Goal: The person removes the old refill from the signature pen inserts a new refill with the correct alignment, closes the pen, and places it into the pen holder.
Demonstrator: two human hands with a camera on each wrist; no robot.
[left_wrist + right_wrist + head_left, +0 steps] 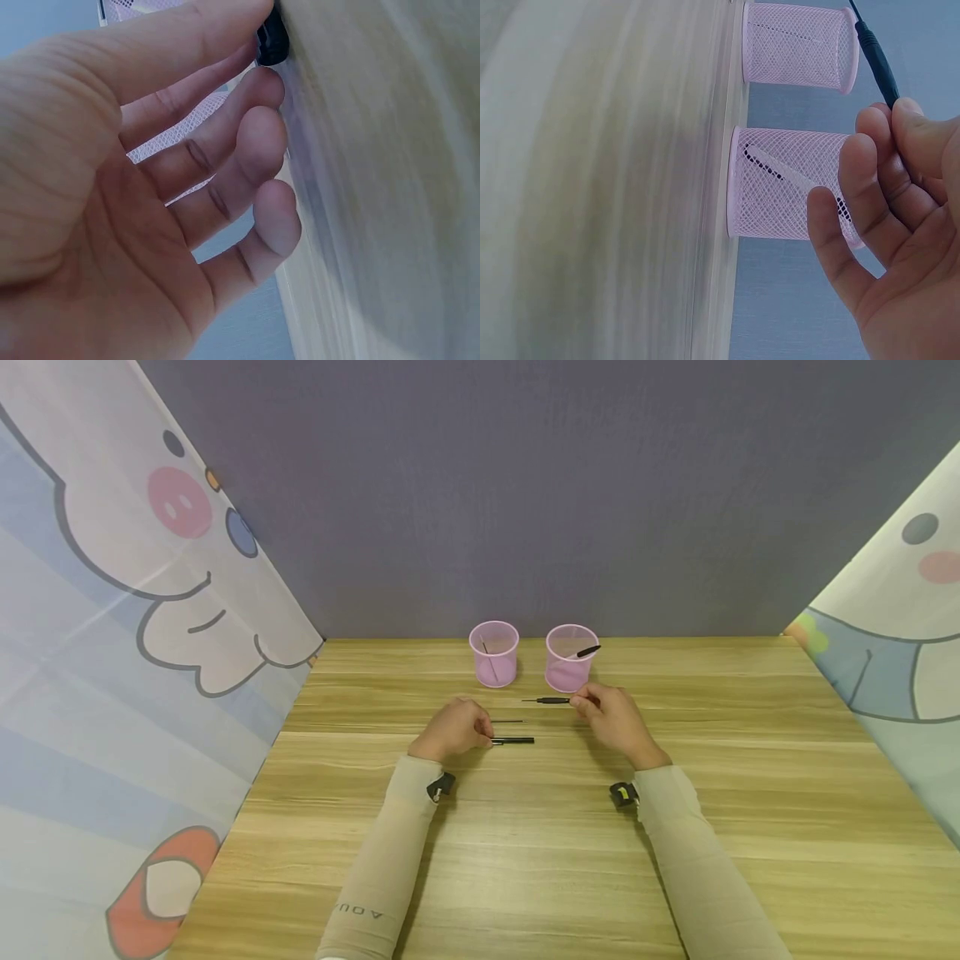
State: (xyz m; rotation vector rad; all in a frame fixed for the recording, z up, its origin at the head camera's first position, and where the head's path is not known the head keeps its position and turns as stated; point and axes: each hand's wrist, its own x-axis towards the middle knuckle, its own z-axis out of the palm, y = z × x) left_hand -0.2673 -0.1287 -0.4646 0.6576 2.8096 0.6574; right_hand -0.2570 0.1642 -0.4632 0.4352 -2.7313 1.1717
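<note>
My left hand (454, 727) is low over the table, its thumb and index finger pinching the left end of a black pen cap (516, 741) with a thin clip. In the left wrist view the cap's glossy black end (274, 39) shows past the fingertips; the other fingers are loosely bent. A thin dark rod (510, 721) lies just beyond the cap. My right hand (617, 720) pinches a slim black tool (877, 64) with a thin shaft, like a small screwdriver. The shaft points left, and the tool is held above the table, in front of the cups.
Two pink mesh cups stand near the table's back edge. The left cup (495, 670) holds a thin dark stick; the right cup (567, 675) holds a pen (588, 652) with a black end over the rim. A grey wall (525, 502) rises behind the table.
</note>
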